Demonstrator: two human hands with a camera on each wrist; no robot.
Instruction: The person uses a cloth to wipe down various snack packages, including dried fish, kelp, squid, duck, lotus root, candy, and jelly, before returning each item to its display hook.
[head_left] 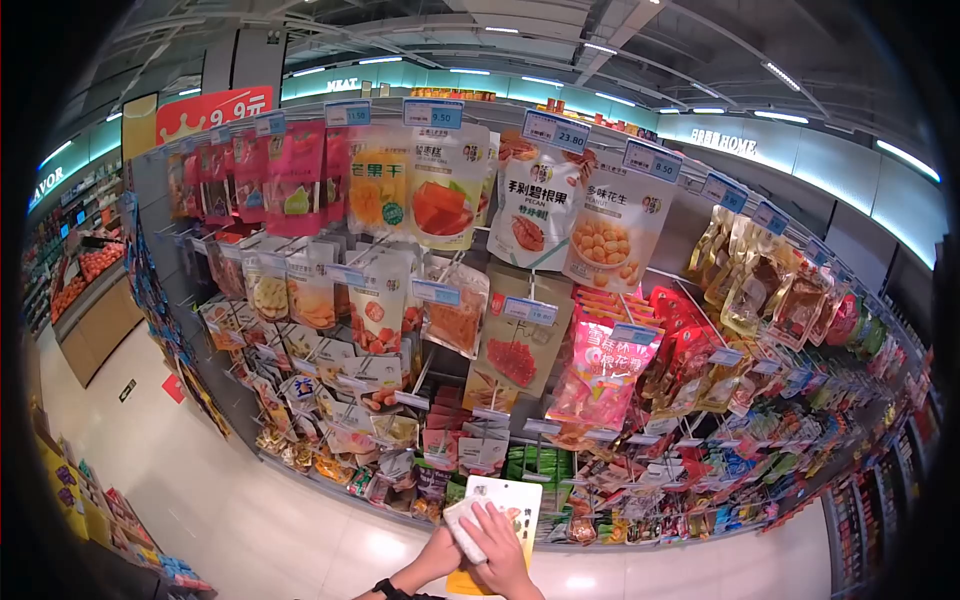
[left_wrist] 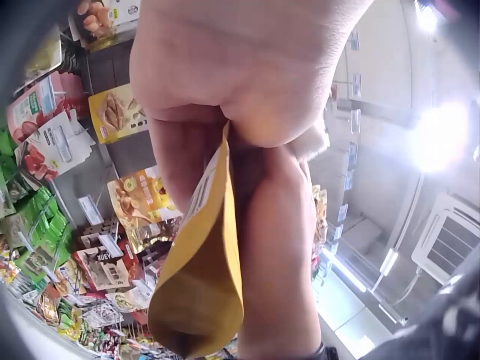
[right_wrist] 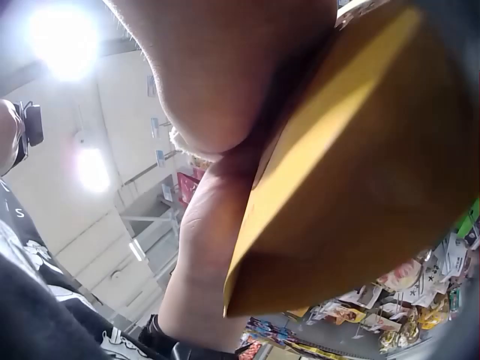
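Two hands — left hand, right hand — each grip pinching one yellow snack pouch.

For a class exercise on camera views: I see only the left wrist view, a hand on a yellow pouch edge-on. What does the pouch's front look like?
Observer: In the head view the yellow pouch has a pale front panel with small printing.
Operator: Is the other hand on it?
Observer: Yes, the right hand lies on its front, and the left hand is at its left edge.
Operator: Anything between the hands and the pouch?
Observer: A white cloth is pressed against the front.
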